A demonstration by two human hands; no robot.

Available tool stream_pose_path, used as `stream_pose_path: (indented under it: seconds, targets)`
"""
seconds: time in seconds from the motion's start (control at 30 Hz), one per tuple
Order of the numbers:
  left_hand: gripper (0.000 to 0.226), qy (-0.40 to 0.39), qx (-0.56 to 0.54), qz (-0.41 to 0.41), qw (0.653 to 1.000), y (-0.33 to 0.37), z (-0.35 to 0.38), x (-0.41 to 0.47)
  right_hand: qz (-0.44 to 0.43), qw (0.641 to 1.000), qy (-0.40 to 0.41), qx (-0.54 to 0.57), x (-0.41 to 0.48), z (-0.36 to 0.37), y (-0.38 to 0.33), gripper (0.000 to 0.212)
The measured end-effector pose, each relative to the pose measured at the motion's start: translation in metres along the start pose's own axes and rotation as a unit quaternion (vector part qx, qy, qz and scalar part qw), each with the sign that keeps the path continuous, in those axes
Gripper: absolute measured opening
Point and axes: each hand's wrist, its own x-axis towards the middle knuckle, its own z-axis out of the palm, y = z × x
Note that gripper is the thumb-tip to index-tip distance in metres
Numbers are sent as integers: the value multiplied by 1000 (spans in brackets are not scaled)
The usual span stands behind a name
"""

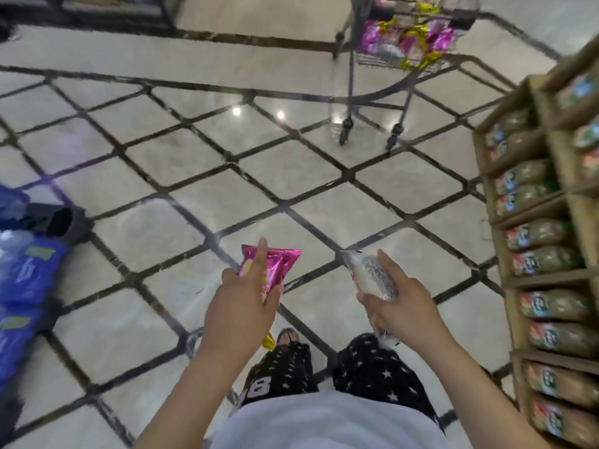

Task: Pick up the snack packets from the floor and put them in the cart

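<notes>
A: Status?
B: Left hand grips shiny pink foil packet, right hand grips clear white packet. Wire cart far right.
A: Handling?
B: Probably light, crinkly, slippery; hold mid-body.

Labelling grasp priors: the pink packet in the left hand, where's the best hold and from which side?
Pinch the pink packet mid-body across its flat faces, coming from the near side, as the left hand holds it. It is a thin foil pouch; the wide far end is free, likely easing the drop into the cart.
</notes>
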Motion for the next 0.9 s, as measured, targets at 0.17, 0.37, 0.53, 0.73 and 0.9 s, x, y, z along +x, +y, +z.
stream_pose_path:
  seconds: [0.17, 0.37, 0.53, 0.73, 0.9]
  targets:
    - [75, -14, 48, 60, 997, 14, -29, 68, 52, 996, 30, 66, 19, -12, -20, 81]
    - [75, -67, 23, 65, 995, 53, -33, 142, 108, 984, 65, 128, 79, -55, -34, 81]
    - [76, -38, 5, 72, 997, 111, -50, 229, 108, 981, 81, 139, 171, -117, -64, 77]
    - [75, -1, 9, 89, 996, 202, -88, 332, 66, 985, 76, 139, 281, -209, -112, 78]
    - [74, 26, -10, 104, 994, 253, -107, 395, 52, 988, 93, 111, 356, -270, -149, 78]
